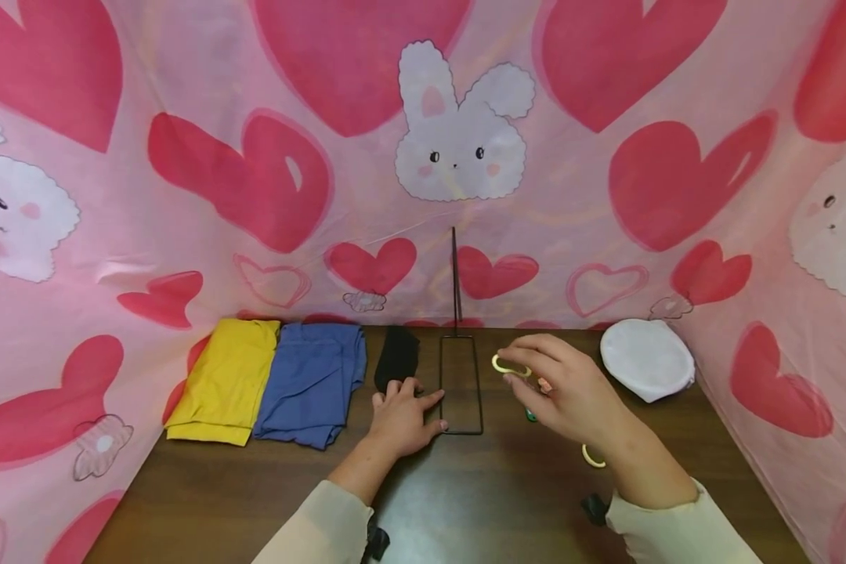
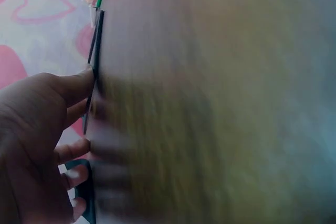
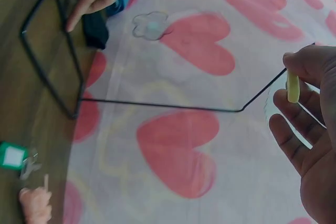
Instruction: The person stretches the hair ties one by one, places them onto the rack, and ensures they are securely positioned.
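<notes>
A black wire stand (image 1: 481,392) has a rectangular base lying on the table and a thin upright rod at its far end. The rod bends near the top into an arm (image 3: 262,90). My left hand (image 1: 400,419) rests at the base's left side, index finger and thumb touching the wire, the other fingers spread on the table. To the right of the stand, in the air, my right hand (image 1: 567,388) pinches a pale yellow ring (image 1: 511,366) between thumb and fingers. In the right wrist view, the yellow ring (image 3: 293,86) is seen edge-on, near the arm's end.
Folded yellow cloth (image 1: 222,384) and blue cloth (image 1: 306,384) lie at left, beside a black fabric item (image 1: 398,356). A second yellow ring (image 1: 592,456) lies under the right forearm. Keys with a green tag (image 3: 13,156) and pink charm (image 3: 35,205) sit nearby. A white pouch (image 1: 647,356) lies back right.
</notes>
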The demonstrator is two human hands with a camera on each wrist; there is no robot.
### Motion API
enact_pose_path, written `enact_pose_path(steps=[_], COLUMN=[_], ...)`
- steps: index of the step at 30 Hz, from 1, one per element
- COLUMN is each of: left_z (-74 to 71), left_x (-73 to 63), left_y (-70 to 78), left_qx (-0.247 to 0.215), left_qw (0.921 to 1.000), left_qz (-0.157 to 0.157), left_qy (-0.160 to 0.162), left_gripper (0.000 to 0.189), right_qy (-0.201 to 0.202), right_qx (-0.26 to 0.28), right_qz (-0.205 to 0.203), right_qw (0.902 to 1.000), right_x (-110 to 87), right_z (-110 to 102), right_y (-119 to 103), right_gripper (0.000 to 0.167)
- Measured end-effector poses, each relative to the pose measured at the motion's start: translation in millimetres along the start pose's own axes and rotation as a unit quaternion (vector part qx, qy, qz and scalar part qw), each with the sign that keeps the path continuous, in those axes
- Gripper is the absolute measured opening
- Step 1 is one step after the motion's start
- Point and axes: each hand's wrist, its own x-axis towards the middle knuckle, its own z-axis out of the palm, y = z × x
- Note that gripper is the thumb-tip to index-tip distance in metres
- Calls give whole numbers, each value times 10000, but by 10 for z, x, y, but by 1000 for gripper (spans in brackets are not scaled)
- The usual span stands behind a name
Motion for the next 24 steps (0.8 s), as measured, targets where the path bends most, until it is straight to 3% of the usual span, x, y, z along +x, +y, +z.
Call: enact_pose_path(steps=[14,24], left_z=[-45,-44], left_x=[-14,-4], left_y=[72,71], left_qx=[101,294], left_qw=[9999,9995], left_qz=[-36,-82], left_qy=[21,-50], left_gripper=[59,61], right_qy=[466,343], right_qx=[74,80], right_qz=[-712,-717], right_qw=[9963,9968], right_x=[536,688], right_z=[18,66], right_y=[-83,-27], right_gripper=[31,30])
